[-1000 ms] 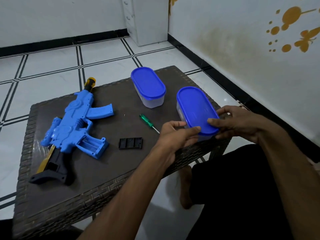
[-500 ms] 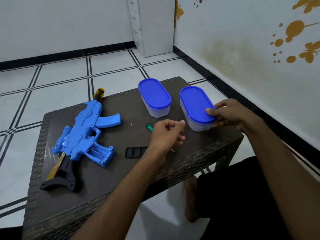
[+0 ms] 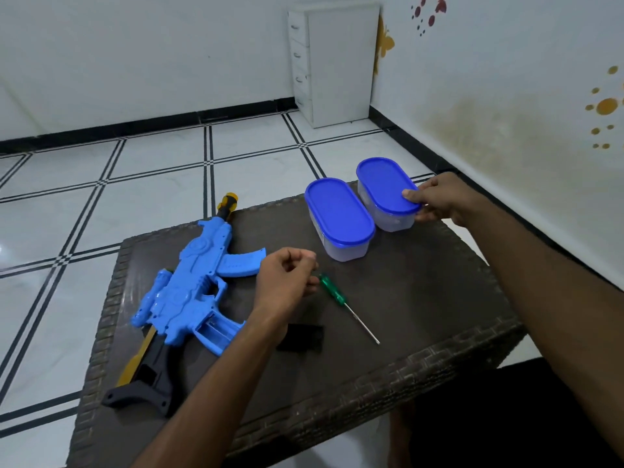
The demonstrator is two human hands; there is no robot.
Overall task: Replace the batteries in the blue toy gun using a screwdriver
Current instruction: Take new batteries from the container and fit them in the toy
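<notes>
The blue toy gun lies on its side at the left of the dark woven table, its battery compartment open and facing me. Its black cover lies beside it, partly behind my left wrist. A green-handled screwdriver lies mid-table. My left hand hovers just left of the screwdriver handle with fingers curled and nothing in them. My right hand grips the near end of the right blue-lidded container at the table's far right corner.
A second blue-lidded clear container stands right beside the held one. The table's right and front edges are close to my legs. A white drawer unit stands in the room corner on the tiled floor.
My right hand has carried the container from the table's near right edge to the far corner beside the other one. My left hand let go of it and moved left toward the screwdriver.
</notes>
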